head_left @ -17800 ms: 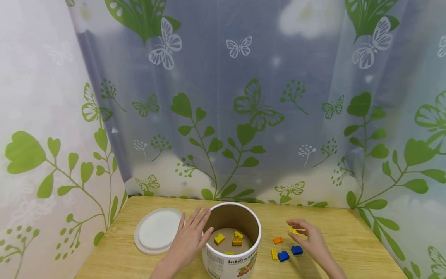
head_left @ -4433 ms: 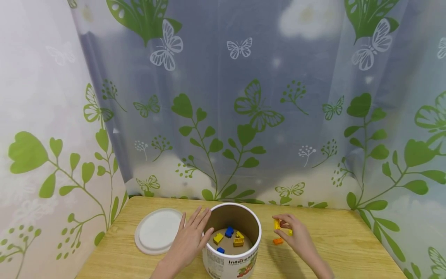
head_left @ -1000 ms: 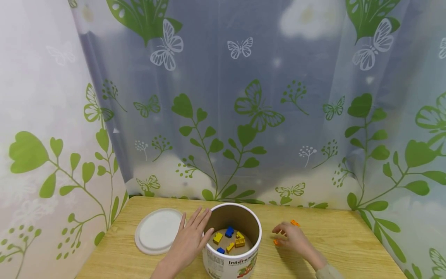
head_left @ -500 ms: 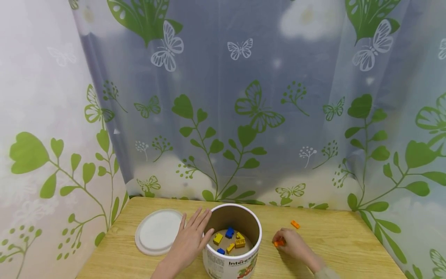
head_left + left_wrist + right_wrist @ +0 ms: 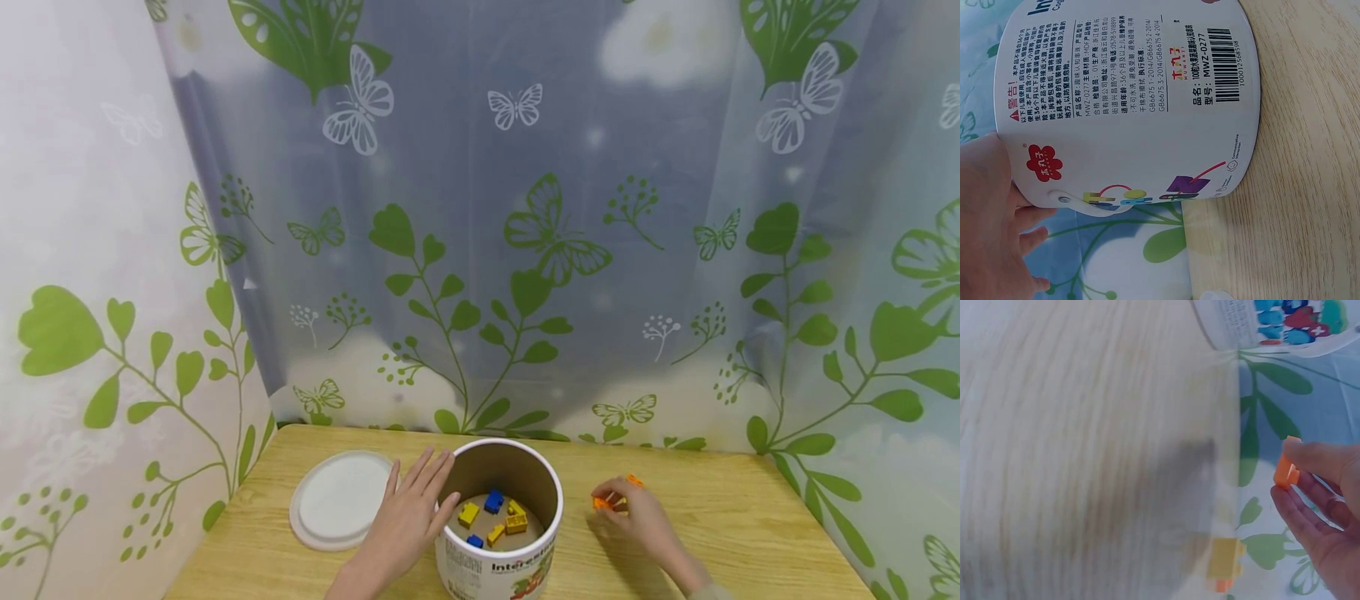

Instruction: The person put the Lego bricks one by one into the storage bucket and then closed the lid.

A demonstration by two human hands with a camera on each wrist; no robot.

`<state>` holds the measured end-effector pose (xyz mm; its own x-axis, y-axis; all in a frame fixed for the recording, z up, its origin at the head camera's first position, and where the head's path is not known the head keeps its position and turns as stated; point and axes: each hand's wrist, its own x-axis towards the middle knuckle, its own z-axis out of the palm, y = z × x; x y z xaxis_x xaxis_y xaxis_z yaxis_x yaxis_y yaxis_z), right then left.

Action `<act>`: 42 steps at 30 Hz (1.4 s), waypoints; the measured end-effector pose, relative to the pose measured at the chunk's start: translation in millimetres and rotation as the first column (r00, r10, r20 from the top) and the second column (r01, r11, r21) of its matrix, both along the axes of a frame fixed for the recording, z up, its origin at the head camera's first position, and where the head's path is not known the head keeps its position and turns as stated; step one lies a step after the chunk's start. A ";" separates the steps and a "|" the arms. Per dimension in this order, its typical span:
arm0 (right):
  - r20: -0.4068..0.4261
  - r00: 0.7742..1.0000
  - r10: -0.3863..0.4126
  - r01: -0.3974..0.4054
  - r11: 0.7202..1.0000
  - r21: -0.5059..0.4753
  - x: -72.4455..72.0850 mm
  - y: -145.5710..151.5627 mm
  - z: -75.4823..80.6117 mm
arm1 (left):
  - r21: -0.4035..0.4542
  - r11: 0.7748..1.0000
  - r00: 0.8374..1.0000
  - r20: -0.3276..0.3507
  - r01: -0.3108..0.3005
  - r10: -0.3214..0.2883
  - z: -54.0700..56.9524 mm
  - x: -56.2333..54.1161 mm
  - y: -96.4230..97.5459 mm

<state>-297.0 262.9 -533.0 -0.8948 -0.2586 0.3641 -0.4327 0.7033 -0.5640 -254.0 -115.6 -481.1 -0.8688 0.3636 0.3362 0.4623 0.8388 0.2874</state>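
Head view looks forward and down at the tub [image 5: 491,568]; left wrist view shares it up close, right wrist view from farther.

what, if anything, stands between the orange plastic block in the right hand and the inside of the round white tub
No loose object visible: only wooden table shows in the gap between the block and the tub. The tub's raised rim on that side is the one barrier, so going over it looks necessary.
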 end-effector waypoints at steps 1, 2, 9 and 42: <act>-0.004 1.000 -0.009 0.009 1.000 -0.011 0.7 -1.2 2.6 | 0.002 1.000 1.000 0.001 0.001 -0.001 0.3 0.1 0.0; -0.010 1.000 -0.021 0.020 1.000 -0.019 1.3 -2.8 5.2 | 0.003 1.000 1.000 0.002 0.001 -0.001 0.6 0.2 0.0; -0.034 0.994 -0.103 0.102 0.994 -0.043 6.6 -12.1 23.7 | 0.000 1.000 1.000 -0.002 -0.004 0.004 1.5 1.7 0.2; -0.292 0.935 0.200 -0.219 0.975 -0.032 0.5 -105.3 83.5 | 0.001 1.000 1.000 -0.031 0.004 -0.004 3.6 3.4 0.6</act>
<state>-296.5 157.7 -449.5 -0.6791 -0.3972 0.6173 -0.7154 0.5464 -0.4354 -250.5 -115.0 -477.5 -0.8565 0.3670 0.3628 0.4744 0.8366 0.2738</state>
